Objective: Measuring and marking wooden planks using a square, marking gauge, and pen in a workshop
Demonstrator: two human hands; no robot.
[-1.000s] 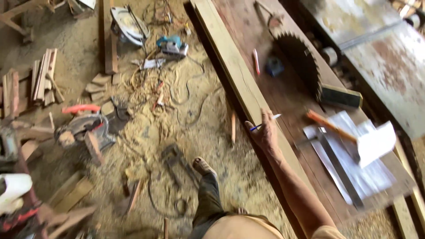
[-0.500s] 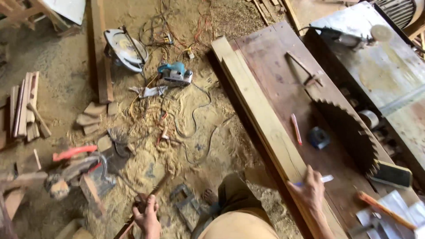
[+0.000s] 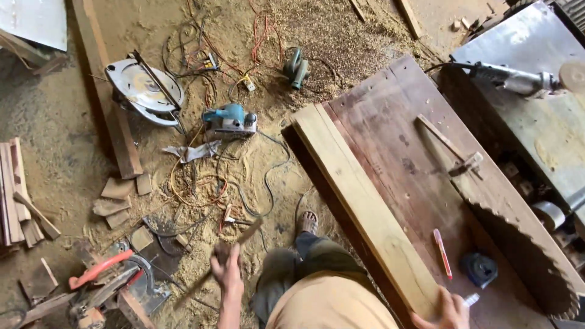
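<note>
The left hand (image 3: 226,268) is closed around a thin dark strip of wood (image 3: 241,247) that slants up to the right above the sawdust-covered floor (image 3: 55,122); motion blur softens both, so the exact grip on it is hard to read. The right hand (image 3: 448,311) rests on the near end of a long pale plank (image 3: 359,201), fingers curled over its edge, with a white pen or marker (image 3: 471,299) pinched in them. The plank lies along the left edge of the dark reddish tabletop (image 3: 396,146). Beside it on the tabletop are a red pencil (image 3: 442,253), a small blue tape measure (image 3: 479,269) and a large toothed circular saw blade (image 3: 524,256) (only part of its rim shows). On the floor lie a blue electric planer (image 3: 228,119), a circular saw (image 3: 141,88) with a bare metal disc, tangled cables (image 3: 201,183) and wood offcuts (image 3: 113,204). A sandalled foot (image 3: 308,222) stands just beside the table's edge.
</note>
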